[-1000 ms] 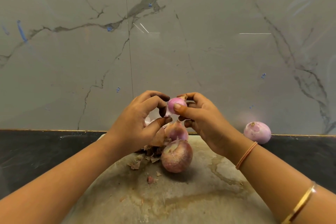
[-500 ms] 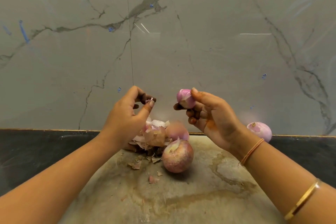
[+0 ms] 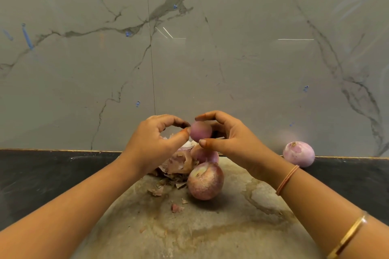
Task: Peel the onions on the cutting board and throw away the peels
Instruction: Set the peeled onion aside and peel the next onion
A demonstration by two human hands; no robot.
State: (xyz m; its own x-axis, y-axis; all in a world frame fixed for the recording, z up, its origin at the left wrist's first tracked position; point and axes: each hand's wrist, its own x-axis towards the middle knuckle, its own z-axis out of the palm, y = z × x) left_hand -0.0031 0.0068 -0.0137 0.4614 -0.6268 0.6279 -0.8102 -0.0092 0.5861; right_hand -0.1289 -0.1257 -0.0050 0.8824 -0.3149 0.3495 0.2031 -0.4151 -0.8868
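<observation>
The right hand's fingers (image 3: 210, 115) curl over the top of a small onion (image 3: 201, 134), with the thumb pressed under it, so the right hand (image 3: 233, 141) holds it in the air above the cutting board (image 3: 189, 229). The left hand (image 3: 153, 143) has its index finger and thumb bent into a narrow ring, and their tips pinch the onion's skin at 9 o'clock. Half a second ago the two hands were apart and the left one was pinching a scrap of peel. Now it has come back to the onion and the scrap no longer shows.

At 6 o'clock from the held onion, a large unpeeled onion (image 3: 205, 181) sits on the board. A second onion (image 3: 204, 155) lies just behind it, touching it. The peel pile (image 3: 179, 162) lies at 7 o'clock, partly hidden by the left wrist, and loose flakes (image 3: 176, 208) lie nearer the person. A peeled onion (image 3: 298, 153) rests on the black counter (image 3: 42, 174) at 4 o'clock, against the marble wall (image 3: 231, 59).
</observation>
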